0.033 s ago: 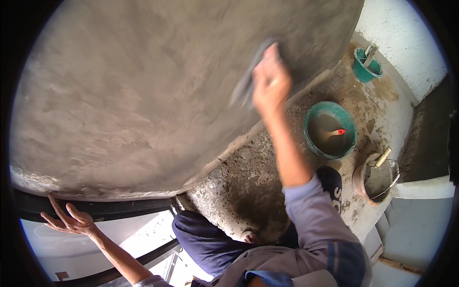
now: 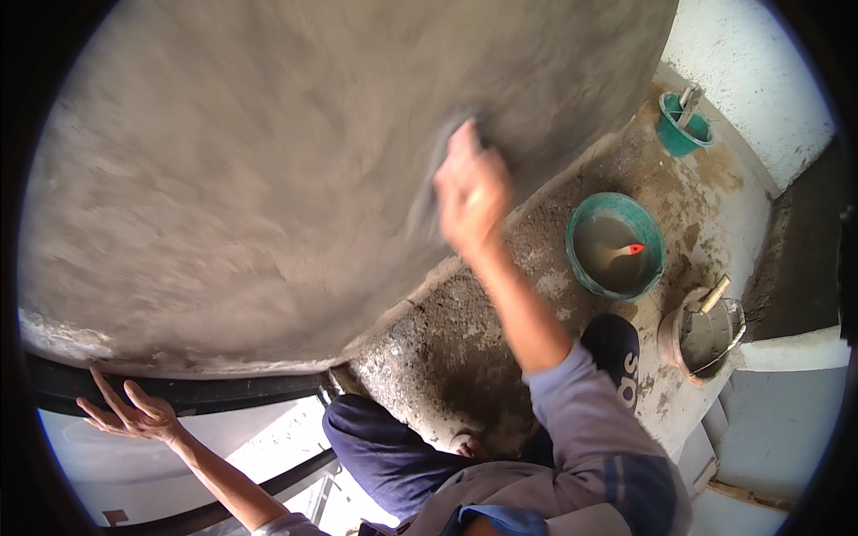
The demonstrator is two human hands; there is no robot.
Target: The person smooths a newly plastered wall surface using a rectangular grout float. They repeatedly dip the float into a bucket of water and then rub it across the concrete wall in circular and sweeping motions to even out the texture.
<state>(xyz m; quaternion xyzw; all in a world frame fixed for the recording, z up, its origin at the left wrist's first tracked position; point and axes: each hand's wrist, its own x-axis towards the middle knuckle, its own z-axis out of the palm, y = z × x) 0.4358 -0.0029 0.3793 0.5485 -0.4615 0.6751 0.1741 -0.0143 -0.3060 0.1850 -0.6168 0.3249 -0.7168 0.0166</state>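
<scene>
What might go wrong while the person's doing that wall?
The right hand holds a blurred tool at the grey wall; if it tilts, its edge might scrape a mark. The dark trouser leg looks close to the larger green bucket, so a shift might bump it and slosh its murky contents.

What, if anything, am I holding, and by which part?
Your right hand holds a motion-blurred flat tool at the wall; the gripped part is hidden behind the hand. Your left hand is open, holding nothing.
</scene>
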